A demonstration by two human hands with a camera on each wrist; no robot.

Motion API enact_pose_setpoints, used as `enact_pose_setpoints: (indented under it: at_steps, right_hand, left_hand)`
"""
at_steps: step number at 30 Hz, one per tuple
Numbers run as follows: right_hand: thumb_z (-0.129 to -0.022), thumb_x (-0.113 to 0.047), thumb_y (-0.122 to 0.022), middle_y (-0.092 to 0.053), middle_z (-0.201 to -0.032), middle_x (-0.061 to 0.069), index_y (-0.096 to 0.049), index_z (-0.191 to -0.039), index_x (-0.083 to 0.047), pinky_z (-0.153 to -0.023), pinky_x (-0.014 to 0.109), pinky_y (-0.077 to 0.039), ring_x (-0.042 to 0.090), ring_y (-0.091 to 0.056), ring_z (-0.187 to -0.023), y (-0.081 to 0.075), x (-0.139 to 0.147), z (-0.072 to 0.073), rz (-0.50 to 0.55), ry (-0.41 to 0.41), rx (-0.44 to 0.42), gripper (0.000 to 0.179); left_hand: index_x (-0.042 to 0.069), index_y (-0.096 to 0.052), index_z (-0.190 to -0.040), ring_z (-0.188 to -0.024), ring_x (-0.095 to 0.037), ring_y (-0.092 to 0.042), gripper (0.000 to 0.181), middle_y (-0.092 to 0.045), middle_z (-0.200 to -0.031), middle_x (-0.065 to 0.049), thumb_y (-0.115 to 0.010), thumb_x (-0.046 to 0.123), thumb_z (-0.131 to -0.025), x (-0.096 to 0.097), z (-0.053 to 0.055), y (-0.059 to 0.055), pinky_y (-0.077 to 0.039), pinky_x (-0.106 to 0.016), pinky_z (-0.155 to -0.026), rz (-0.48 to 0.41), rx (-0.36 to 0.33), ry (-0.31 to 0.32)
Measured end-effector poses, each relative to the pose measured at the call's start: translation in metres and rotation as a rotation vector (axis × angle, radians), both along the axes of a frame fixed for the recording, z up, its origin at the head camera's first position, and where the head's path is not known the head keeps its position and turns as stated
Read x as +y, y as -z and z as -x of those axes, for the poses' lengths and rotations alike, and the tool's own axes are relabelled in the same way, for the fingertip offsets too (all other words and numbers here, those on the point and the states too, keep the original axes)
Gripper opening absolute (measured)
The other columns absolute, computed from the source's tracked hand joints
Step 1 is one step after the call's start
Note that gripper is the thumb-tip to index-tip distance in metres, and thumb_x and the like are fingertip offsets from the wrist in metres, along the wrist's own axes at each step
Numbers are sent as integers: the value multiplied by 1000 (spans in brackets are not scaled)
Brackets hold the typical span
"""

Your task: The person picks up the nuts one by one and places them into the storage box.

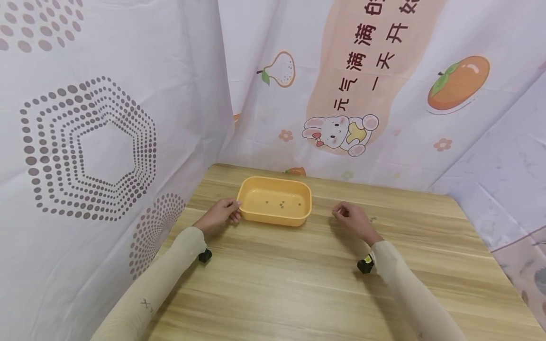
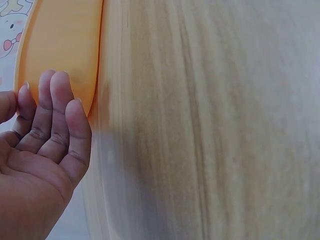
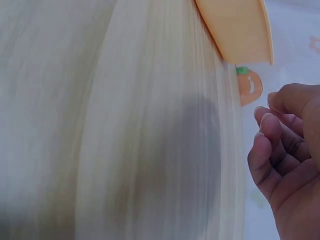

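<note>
A shallow orange-yellow plastic bin (image 1: 273, 219) stands toward the back of the wooden table, with several tiny dark pieces (image 1: 282, 205) scattered on its floor. At the bin's left end my left hand (image 1: 222, 211) pinches the rim between thumb and forefinger. The other fingers (image 2: 61, 92) lie along the outside of that end wall. To the right of the bin, my right hand (image 1: 351, 219) hovers over the table with thumb and forefinger tips brought together. Nothing shows between those tips in the right wrist view. A few more tiny dark pieces (image 1: 373, 219) lie on the table just beyond that hand.
The wood-grain table (image 1: 273, 279) ends at the back against a printed curtain (image 1: 264, 128). Another curtain (image 1: 106, 156) hangs close along the left side, and a pale one (image 1: 503, 189) on the right. Each wrist carries a small black camera (image 1: 365, 264).
</note>
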State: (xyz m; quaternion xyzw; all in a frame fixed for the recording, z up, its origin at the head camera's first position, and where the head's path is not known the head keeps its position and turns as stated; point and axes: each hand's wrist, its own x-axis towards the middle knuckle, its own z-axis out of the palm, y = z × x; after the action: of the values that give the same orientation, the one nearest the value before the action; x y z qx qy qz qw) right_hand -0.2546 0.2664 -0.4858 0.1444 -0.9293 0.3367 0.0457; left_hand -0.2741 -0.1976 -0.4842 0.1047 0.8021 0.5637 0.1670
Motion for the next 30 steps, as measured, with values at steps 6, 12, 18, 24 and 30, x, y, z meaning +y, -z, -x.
enact_pose_setpoints:
  at_steps: [6,12,18,24,30]
  right_hand:
    - [-103,-22,-66,-68,-87,3,-70,-103,-10,-69,34,-50,17,-61,-79,4,13,-1,-9,32,-14,13]
    - [-103,-19,-64,-68,-88,5,-68,-103,-8,-68,34,-52,20,-62,-79,7,25,-3,0,76,-46,12]
    - [-101,-19,-66,-68,-85,4,-69,-101,-8,-65,33,-50,18,-61,-73,11,38,-5,-30,101,-23,12]
    - [-103,-19,-65,-68,-83,4,-68,-104,-6,-63,34,-50,17,-60,-69,15,50,-6,-43,126,-39,14]
    - [-102,-18,-65,-68,-80,4,-68,-104,-4,-60,32,-49,16,-59,-66,13,59,-5,-50,138,-26,14]
  left_hand:
    - [-12,-60,-105,-86,-34,-64,36,-65,-98,-25,-43,19,-113,4,-12,-19,-58,-47,-83,-30,13,17]
    - [-11,-60,-105,-86,-33,-64,36,-66,-98,-25,-43,19,-113,4,-12,-19,-58,-48,-83,-31,10,18]
    - [-12,-59,-105,-87,-35,-64,36,-65,-99,-26,-42,19,-113,4,-11,-17,-58,-50,-84,-31,13,23]
    - [-11,-60,-105,-87,-35,-64,36,-65,-99,-26,-43,19,-113,5,-11,-15,-57,-51,-85,-22,18,20]
    - [-8,-62,-105,-86,-32,-64,39,-66,-98,-22,-44,26,-113,-2,4,7,-57,-49,-84,-10,11,4]
